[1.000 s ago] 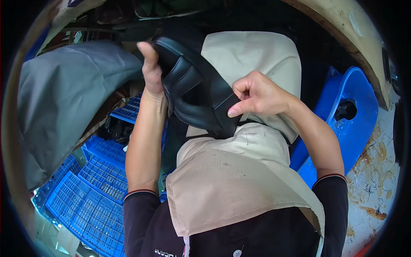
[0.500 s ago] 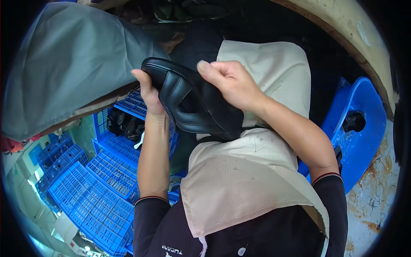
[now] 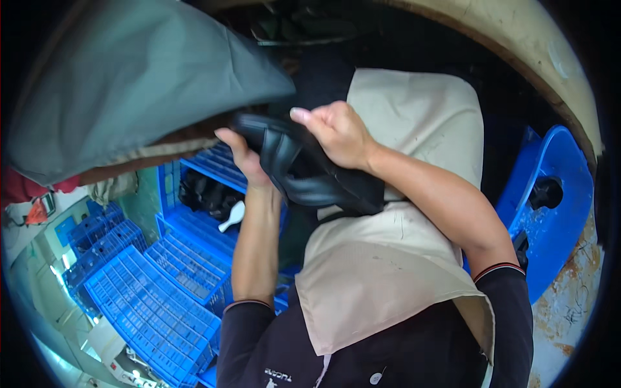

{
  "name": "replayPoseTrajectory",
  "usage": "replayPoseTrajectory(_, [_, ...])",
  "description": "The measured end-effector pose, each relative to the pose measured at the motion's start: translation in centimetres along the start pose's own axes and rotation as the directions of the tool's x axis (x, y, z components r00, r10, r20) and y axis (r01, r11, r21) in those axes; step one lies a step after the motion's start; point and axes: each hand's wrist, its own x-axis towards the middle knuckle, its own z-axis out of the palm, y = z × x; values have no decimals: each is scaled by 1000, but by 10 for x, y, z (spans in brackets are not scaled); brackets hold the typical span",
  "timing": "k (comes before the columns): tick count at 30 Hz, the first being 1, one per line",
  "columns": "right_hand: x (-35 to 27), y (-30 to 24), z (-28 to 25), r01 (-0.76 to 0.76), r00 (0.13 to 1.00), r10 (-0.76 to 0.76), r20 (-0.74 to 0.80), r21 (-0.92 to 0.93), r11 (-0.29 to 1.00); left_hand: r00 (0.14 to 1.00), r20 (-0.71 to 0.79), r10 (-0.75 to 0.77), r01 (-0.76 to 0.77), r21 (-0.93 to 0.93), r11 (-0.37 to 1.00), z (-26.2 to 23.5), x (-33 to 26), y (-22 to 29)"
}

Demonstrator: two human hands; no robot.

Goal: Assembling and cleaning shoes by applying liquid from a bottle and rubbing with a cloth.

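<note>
Between my two hands is a black sandal (image 3: 294,169) with wide crossed straps, tilted over my lap. My left hand (image 3: 246,158) grips its left side, thumb raised along the edge and the other fingers hidden beneath. On the opposite side my right hand (image 3: 339,134) is closed around the edge, its thumb pointing left across the sandal. The sandal is slightly smeared by motion. Below it a beige apron (image 3: 381,265) covers my front and lap.
A grey-green cloth cover (image 3: 142,84) drapes at the upper left. Blue plastic crates (image 3: 149,310) stand at the lower left, and black items (image 3: 207,194) with a white-handled piece (image 3: 233,216) lie on a blue rack. At right is a blue plastic chair (image 3: 566,213); a curved table edge (image 3: 537,71) runs above.
The whole view has shifted, so the crates and my body appear further right. The sandal sits a little lower in the picture, still in both hands.
</note>
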Motion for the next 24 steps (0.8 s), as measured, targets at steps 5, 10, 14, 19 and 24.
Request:
replayPoseTrajectory(5, [12,-48,-60,-25,1000,25,1,-8,1000,901,425,-87,172,-167,971,47,36,7])
replayPoseTrajectory(10, [-17,-121,-139,56,998,-56,33,5,998,576,774,-263,300,99,949,142,49,-39])
replayPoseTrajectory(14, [-49,-113,-173,31,999,-31,17,-52,998,880,464,-103,-198,554,809,181,11,-63])
replayPoseTrajectory(19, [-62,-85,-191,-59,998,59,-26,-38,998,839,537,88,-504,705,499,190,6,-60])
replayPoseTrajectory(24, [-56,-67,-191,-99,992,99,79,-1,995,843,525,-115,-276,608,745,161,26,-38])
